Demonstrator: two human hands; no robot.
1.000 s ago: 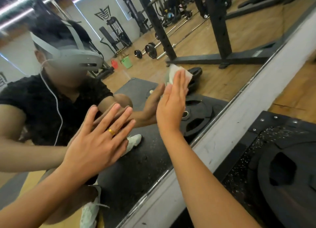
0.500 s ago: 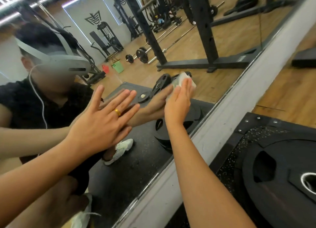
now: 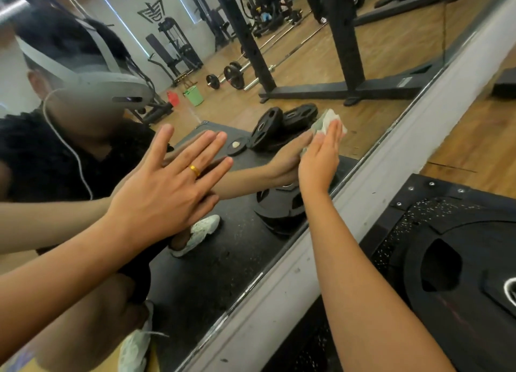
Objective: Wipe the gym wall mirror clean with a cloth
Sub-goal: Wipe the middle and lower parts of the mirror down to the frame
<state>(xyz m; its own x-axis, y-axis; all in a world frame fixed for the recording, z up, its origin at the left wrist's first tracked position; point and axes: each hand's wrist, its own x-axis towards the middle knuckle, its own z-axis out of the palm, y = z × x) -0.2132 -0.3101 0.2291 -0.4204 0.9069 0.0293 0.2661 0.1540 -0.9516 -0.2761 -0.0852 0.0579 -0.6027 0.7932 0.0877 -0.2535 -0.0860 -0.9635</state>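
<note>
White crumpled cloth lies against the large glass wall mirror, low down near the mirror's grey bottom frame. The right hand presses it there, fingers straight and together. The left hand, fingers spread apart and wearing a gold ring, rests flat on the mirror.

Cloth farther right on mirror
</note>
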